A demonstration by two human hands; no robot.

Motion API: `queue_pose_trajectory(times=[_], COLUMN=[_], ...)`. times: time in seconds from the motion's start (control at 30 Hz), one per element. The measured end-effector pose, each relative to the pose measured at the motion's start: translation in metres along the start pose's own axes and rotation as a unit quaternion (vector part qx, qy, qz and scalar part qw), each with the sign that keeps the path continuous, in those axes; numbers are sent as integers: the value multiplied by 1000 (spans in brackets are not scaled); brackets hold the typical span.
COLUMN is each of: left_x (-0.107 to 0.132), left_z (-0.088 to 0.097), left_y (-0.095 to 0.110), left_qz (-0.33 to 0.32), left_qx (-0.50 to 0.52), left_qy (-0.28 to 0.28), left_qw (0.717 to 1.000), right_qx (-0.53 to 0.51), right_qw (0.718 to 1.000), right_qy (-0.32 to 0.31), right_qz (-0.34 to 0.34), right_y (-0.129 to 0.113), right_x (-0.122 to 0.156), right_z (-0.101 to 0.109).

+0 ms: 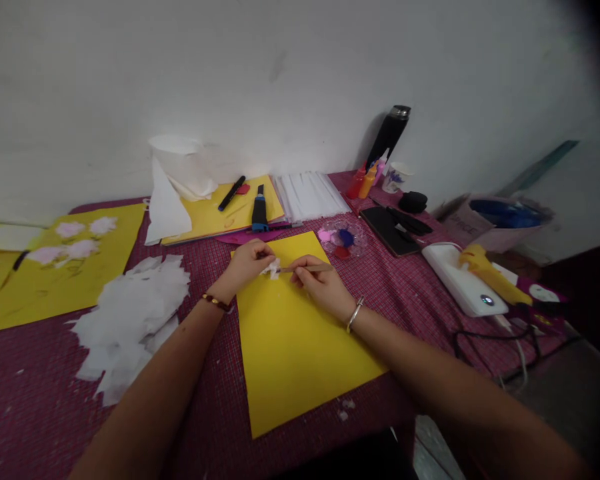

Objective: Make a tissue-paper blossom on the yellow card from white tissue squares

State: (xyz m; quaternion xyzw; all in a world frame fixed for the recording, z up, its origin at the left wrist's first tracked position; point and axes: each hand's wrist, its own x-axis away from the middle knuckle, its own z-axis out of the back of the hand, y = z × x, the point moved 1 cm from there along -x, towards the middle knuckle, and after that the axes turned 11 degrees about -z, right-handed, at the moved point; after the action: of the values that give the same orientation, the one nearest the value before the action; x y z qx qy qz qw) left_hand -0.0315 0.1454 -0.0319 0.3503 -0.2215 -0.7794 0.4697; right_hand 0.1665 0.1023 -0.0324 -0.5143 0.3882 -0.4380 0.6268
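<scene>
A yellow sheet of paper point(305, 347) lies in front of me. Near its top edge is a small crumpled piece of white tissue paper point(274, 268). The fingers of my left hand point(250, 262) are pinched together at this piece's left side. My right hand point(323, 287) grips a thin paintbrush point(314, 268) with a light handle, its tip pointing left and touching or almost touching the tissue. To the left lies a loose pile of white tissue pieces point(130, 313). A clear palette point(353, 237) with pink, blue and red paint sits just past the sheet's top right corner.
At far left, another yellow sheet point(125, 247) carries pale pink tissue flowers and a brush. Behind are a utility knife point(260, 210), a black marker point(231, 193) and white strips point(310, 195). Paint bottles point(365, 181), a dark flask point(387, 137) and a white power bank point(463, 280) stand or lie rightward.
</scene>
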Motion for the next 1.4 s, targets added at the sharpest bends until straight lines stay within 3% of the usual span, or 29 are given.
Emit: queue_pose_trajectory(times=[0.33,0.67,0.73,0.83,0.9,0.97,1.07,1.13,1.23,1.3,1.4], left_x=[1,5,7,8,6,3,6,19,59,93,145], left_z=[-2,5,5,2,1,4,33,69,125,148,151], left_y=[1,10,11,10,8,6,6,14,41,64,86], left_qz=[6,23,24,27,40,81,139,140,173,190,218], left_qx=[-5,10,16,31,46,108,228,213,142,33,-94], left_qy=[13,31,32,36,42,62,102,120,134,97,14], left_qw=[1000,999,999,999,997,989,958,960,965,976,971], right_qx=[112,262,216,-6,-154,-237,-281,-280,-254,-234,-201], right_qw=[993,961,973,998,984,965,952,952,959,963,970], right_qy=[6,9,7,51,76,63,26,9,-22,-42,-65], right_qz=[43,89,85,22,-42,-94,-120,-119,-127,-128,-122], right_y=[-4,-6,-7,-6,-5,-3,-2,-2,-3,-4,-4], right_x=[2,11,12,12,11,10,10,10,12,13,16], right_z=[-4,-13,-13,-4,4,9,11,9,4,2,0])
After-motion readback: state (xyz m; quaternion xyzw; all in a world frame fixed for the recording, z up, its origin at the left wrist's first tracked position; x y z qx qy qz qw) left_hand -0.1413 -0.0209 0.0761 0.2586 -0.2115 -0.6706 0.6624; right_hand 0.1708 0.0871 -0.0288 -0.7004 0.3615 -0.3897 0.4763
